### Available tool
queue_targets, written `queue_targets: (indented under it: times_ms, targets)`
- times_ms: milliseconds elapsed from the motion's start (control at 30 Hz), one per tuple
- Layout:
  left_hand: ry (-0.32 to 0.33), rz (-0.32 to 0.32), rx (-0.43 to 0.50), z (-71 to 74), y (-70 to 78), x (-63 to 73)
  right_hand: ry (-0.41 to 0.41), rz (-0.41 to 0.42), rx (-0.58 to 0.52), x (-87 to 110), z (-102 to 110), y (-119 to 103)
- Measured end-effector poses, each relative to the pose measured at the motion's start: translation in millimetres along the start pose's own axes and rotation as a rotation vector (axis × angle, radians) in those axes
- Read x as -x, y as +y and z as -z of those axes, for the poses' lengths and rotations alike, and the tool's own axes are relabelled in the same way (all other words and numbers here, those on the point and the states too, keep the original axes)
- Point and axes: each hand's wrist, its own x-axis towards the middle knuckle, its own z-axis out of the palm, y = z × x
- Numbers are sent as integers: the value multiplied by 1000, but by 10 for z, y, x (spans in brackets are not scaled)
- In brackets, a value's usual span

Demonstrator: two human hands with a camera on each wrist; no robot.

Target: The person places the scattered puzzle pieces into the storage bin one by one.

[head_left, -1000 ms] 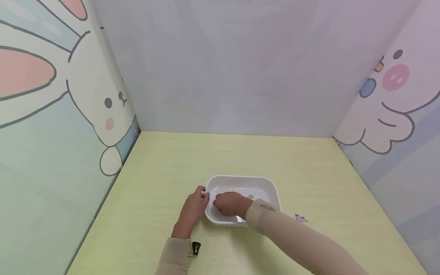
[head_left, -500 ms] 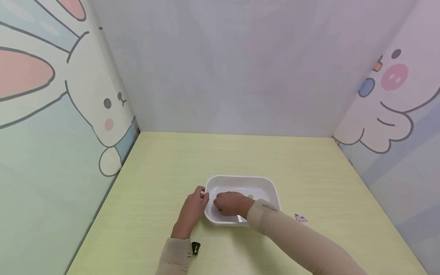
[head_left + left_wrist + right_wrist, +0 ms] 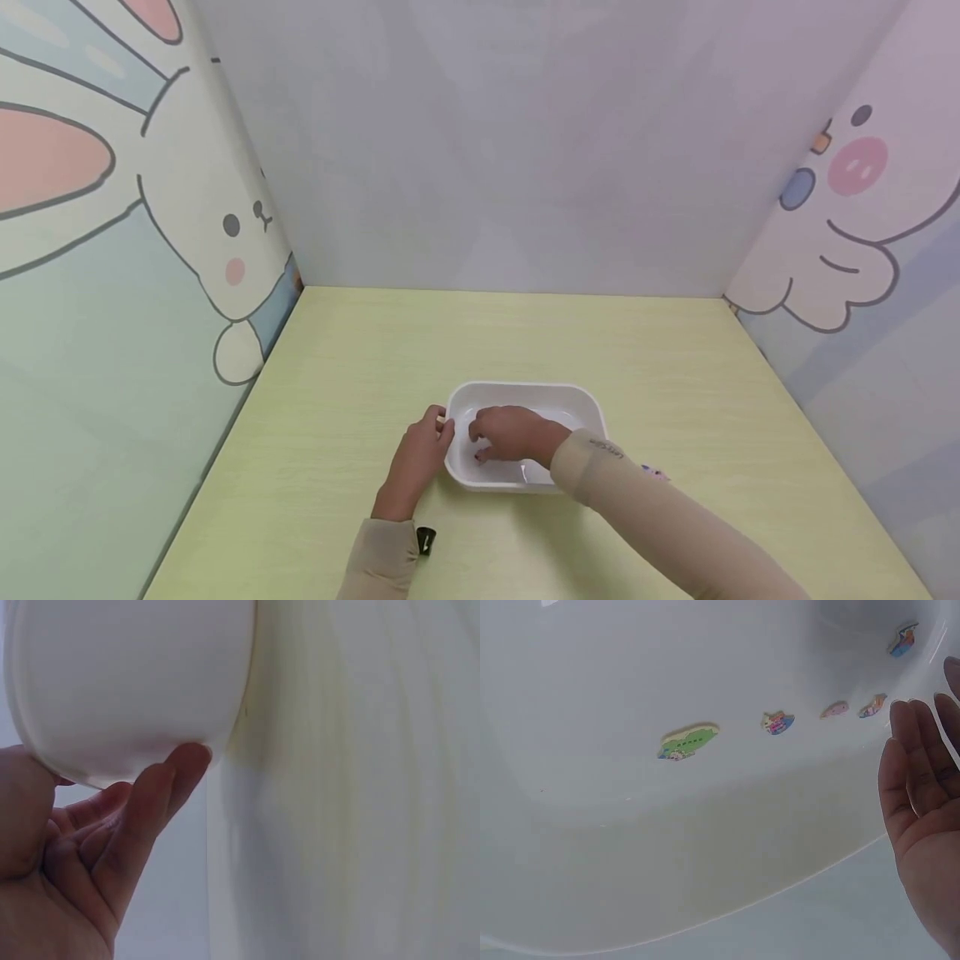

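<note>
A white plastic tub stands on the table. My left hand grips its left end; in the left wrist view the thumb is at the rim and fingertips press the outer wall. My right hand hovers low inside the tub with fingers loosely bent, holding nothing. Along the tub's floor lie several small flat stickers: a green one, a blue-and-pink one, a pink one, an orange one near the right fingertips, and a blue-and-orange one.
On the table, right of the tub, a purple-and-blue sticker is partly covered by the right sleeve. A small black piece sits beside the left cuff. Walls with cartoon animals enclose the table at the back and both sides.
My right hand has lifted slightly and moved back, its fingers spreading from a tighter curl. The right sleeve now overlaps the sticker on the table. My left hand stays at the tub.
</note>
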Motion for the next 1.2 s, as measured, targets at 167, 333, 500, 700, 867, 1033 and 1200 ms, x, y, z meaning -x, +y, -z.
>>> queue_targets:
  times_ms: [167, 333, 500, 700, 867, 1033, 1200]
  targets:
    - [-1, 0, 1, -1, 5, -3, 47, 6, -51, 37, 75, 44]
    - [0, -8, 7, -1, 0, -10, 84, 19, -90, 71, 141, 67]
    - [-1, -12, 6, -1, -4, -11, 95, 15, -120, 110, 188, 77]
    - [-2, -10, 1, 2, 1, -13, 101, -5, -172, 174, 265, 78]
    - [-5, -2, 2, 1, -3, -16, 106, -25, -190, 216, 286, 125]
    - [-6, 4, 4, 1, -5, -18, 124, -31, -207, 257, 288, 197]
    - [-1, 10, -6, 2, 0, -18, 146, -41, -248, 327, 330, 233]
